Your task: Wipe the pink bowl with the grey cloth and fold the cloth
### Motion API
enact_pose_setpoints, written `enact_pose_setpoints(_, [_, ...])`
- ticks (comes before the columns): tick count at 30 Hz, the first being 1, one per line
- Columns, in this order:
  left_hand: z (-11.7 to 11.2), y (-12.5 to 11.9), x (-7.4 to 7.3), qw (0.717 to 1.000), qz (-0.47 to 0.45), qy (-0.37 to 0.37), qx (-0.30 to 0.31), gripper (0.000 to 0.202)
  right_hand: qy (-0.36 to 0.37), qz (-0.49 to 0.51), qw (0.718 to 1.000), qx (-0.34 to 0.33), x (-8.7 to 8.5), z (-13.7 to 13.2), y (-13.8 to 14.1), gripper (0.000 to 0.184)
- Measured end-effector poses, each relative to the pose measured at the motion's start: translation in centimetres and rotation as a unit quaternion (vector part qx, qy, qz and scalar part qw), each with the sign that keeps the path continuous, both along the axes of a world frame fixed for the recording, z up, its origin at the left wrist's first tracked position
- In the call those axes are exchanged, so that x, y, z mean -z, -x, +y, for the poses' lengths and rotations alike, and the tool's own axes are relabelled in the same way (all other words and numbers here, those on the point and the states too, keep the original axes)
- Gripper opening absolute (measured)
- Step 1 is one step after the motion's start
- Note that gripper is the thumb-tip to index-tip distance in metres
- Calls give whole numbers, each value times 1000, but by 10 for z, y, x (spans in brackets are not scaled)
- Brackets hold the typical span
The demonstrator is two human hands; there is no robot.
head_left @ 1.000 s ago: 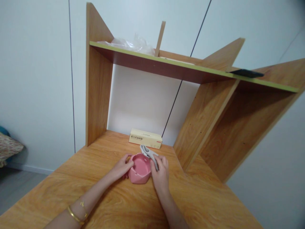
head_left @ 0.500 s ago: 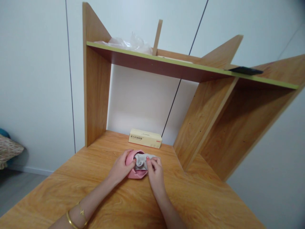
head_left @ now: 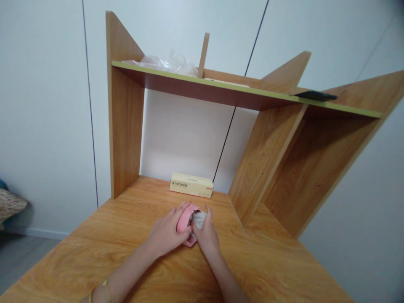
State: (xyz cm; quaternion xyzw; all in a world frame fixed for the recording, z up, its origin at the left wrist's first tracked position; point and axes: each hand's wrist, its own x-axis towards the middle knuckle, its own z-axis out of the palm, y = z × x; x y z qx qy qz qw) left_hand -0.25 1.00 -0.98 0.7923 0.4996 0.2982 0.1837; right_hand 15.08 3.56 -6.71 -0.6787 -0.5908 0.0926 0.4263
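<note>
A pink faceted bowl (head_left: 184,218) is tipped on its side on the wooden desk (head_left: 268,261). My left hand (head_left: 164,235) wraps round its left side and holds it. My right hand (head_left: 205,235) is closed on a grey cloth (head_left: 198,219) pressed against the bowl's opening. Both hands meet at the middle of the desk, close to me.
A cream carton (head_left: 191,185) lies at the back of the desk under a wooden shelf (head_left: 221,86). Crumpled clear plastic (head_left: 164,63) sits on the shelf's left end, a dark flat object (head_left: 315,96) on its right. An upright divider (head_left: 265,155) stands to the right.
The bowl was tipped from upright onto its side. The cloth went from the rim into the bowl's opening, and my left hand moved over the bowl.
</note>
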Motion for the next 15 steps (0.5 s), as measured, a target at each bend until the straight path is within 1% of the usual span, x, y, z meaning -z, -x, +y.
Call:
enact_pose_setpoints(2, [-5,-4,-5,999,34,1,-3,65,37,-5,999,-3,-4,-2,-2,60])
enact_pose_setpoints(5, [-10,-9,-7,998,60,-2,-16,66,34,-30,999,19,-10,-4,-3,58])
enact_pose_setpoints(7, [-12,-10,-8,998,64,-4,-23,65,6,-79,996,40,-15,-6,-4,59])
enact_pose_setpoints(9, [-14,-11,-9,997,70,0,-34,64,-48,-134,989,50,-20,-9,-5,60])
enact_pose_setpoints(12, [-17,-12,-11,996,81,-3,-40,62,-134,-178,975,25,-24,-13,-8,60])
enact_pose_setpoints(14, [-19,-13,-11,996,82,-8,-41,61,-162,-181,970,6,-25,-14,-9,60])
enact_pose_setpoints(15, [-19,-13,-11,996,80,-6,-42,61,-162,-177,971,2,-25,-13,-9,61])
